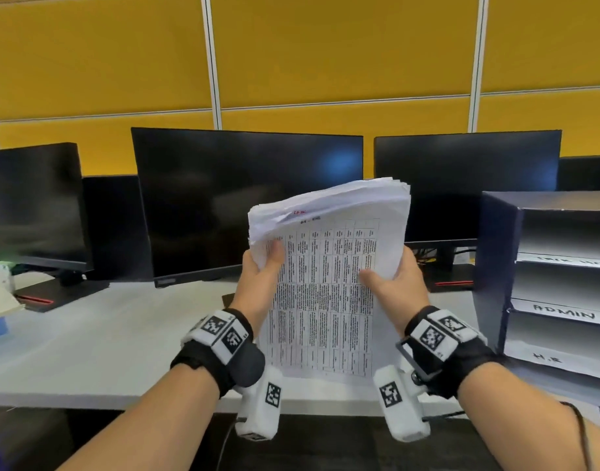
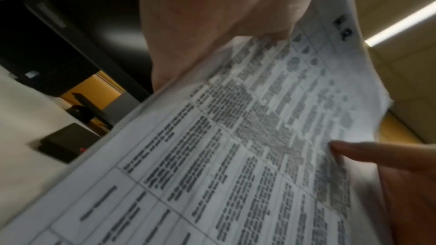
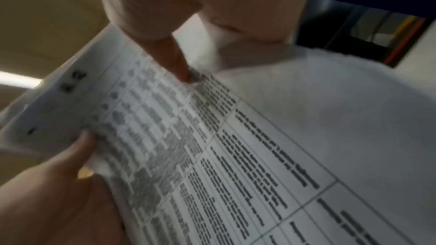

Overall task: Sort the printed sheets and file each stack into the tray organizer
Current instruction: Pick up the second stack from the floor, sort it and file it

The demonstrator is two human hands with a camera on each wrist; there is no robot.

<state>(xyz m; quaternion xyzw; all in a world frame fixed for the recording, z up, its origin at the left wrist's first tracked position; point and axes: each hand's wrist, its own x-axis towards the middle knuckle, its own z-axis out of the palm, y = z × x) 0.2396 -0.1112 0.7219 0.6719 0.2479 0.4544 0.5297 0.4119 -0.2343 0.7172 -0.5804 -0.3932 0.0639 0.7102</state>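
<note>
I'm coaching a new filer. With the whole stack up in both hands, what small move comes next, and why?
Probably peel off the front sheet: the left hand and right hand grip the unsorted stack, its heading seems to read H.R, and the tray organizer has an H.R slot.

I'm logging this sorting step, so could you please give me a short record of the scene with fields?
held item: stack of printed sheets, upright above the desk
left hand: grips the stack's left edge
right hand: grips its right edge
top sheet: printed table
tray organizer: at right, trays labelled ADMIN and H.R
behind: dark monitors
</note>
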